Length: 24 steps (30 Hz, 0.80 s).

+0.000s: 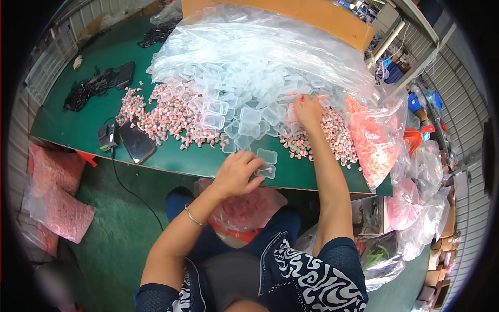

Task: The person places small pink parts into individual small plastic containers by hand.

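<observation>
At the table's front edge lies a small clear plastic box (267, 171) with its lid opened away from me and a small pink piece inside. My left hand (239, 173) grips this box at its left side, thumb and forefinger curved round it. My right hand (309, 110) reaches farther out, over the right-hand heap of small pink-and-grey pieces (338, 136). Its fingers are bent together beside some reddish-pink strips, and their tips are partly hidden. A large pile of empty clear boxes (249, 115) spreads beyond both hands, with another heap of pink-and-grey pieces (174, 117) on its left.
A large clear plastic sheet (260, 41) covers the back of the pile. On the green table (62, 119) lie a dark phone (136, 143), a small black device (108, 136) with a cable, and black cords (91, 89). A bag of orange-pink strips (371, 145) stands at the right.
</observation>
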Each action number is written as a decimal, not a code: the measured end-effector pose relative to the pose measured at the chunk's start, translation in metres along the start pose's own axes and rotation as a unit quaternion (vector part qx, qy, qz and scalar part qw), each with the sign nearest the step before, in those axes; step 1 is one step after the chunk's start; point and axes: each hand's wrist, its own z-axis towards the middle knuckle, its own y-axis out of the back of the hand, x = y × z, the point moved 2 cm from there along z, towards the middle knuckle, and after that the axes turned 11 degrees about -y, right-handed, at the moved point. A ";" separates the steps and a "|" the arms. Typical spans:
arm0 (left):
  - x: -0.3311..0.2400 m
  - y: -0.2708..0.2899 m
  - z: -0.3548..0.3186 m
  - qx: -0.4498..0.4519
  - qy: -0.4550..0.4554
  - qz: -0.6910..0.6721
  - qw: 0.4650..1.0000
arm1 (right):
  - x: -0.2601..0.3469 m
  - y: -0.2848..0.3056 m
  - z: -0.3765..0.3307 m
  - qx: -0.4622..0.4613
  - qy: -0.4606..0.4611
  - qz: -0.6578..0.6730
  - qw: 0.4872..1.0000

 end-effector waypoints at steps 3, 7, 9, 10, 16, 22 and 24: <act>-0.001 0.000 -0.002 -0.009 -0.004 0.010 1.000 | 0.024 -0.001 -0.026 -0.047 0.022 0.055 0.997; -0.001 -0.001 -0.003 -0.006 -0.004 0.009 1.000 | 0.045 -0.007 -0.051 -0.074 0.046 0.107 0.990; -0.001 -0.002 -0.004 -0.012 -0.007 0.011 1.000 | 0.055 -0.010 -0.066 -0.093 0.047 0.115 0.988; 0.000 -0.003 -0.004 -0.008 -0.005 0.011 1.000 | 0.057 -0.010 -0.073 -0.113 0.048 0.122 0.985; 0.001 -0.006 -0.002 -0.007 -0.012 0.005 1.000 | 0.037 0.001 -0.075 -0.017 0.045 0.106 0.993; 0.004 -0.004 -0.005 0.000 0.003 0.013 1.000 | 0.033 0.059 -0.037 0.042 0.033 0.040 0.998; 0.004 -0.003 -0.004 0.006 0.009 0.016 1.000 | 0.013 0.060 -0.009 0.006 0.049 0.048 0.998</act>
